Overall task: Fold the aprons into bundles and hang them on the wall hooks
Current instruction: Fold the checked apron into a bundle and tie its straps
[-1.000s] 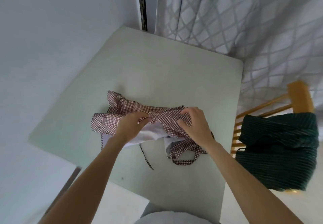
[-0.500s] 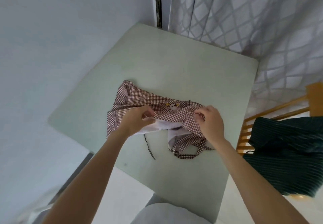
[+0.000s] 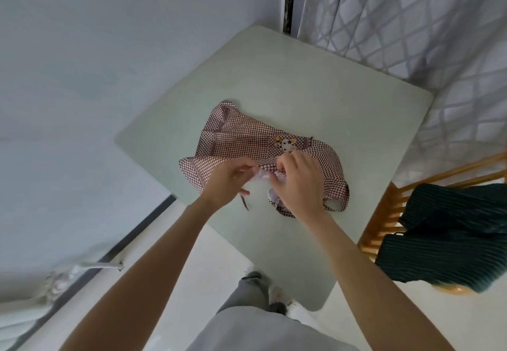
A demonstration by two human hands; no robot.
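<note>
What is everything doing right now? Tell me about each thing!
checked apron: lying rumpled on the table, partly folded, not yet a bundle.
left hand: pinching the apron's near edge.
right hand: gripping the apron's near edge.
apron strap: loose loop lying on the table.
table: holding only the apron.
green cloth: draped over the wooden chair.
curtain: drawn shut.

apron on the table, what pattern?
Brown-and-white gingham check on the apron, clearest in the head view.

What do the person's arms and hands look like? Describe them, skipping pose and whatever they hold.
Both forearms are bare, with no sleeves in view. The left hand and right hand wear no gloves; no rings, watch or bracelets are visible.
</note>
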